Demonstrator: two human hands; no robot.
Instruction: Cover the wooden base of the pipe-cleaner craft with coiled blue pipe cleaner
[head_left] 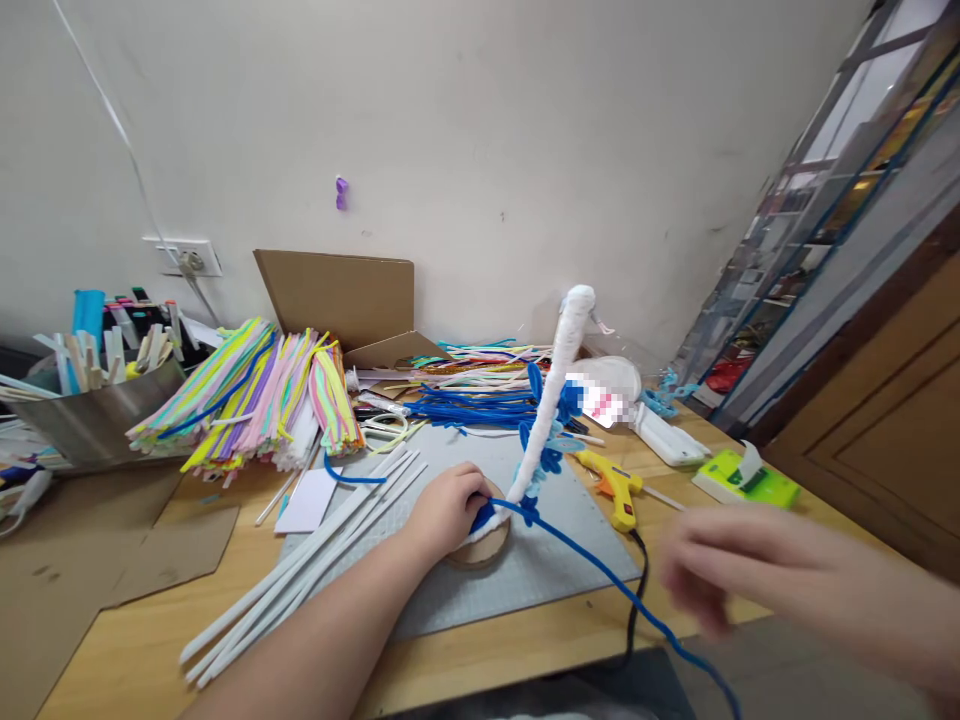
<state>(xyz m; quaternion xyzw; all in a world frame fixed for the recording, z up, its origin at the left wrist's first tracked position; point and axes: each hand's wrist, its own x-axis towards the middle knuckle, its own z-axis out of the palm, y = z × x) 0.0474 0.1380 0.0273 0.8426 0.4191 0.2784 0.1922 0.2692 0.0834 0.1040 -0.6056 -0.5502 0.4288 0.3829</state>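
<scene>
My left hand (448, 508) is closed at the foot of a white wrapped stem, its fingertips pressing a blue pipe cleaner (577, 548) against the round base (480, 552). From there the pipe cleaner trails right and down past the table's front edge. The white stem (551, 405) stands tilted to the right, with blue flower shapes (551, 460) along it. Off to the right, my right hand (739, 565) hovers near the table edge, apart from the pipe cleaner. Motion smears its fingers, so their grip is unclear.
A yellow glue gun (619, 490) lies right of the grey mat (585, 575). White sticks (300, 575) cross the mat's left side. Bundles of colored pipe cleaners (255, 395), blue pipe cleaners (480, 407), a metal container (97, 420) and a green box (742, 480) stand around.
</scene>
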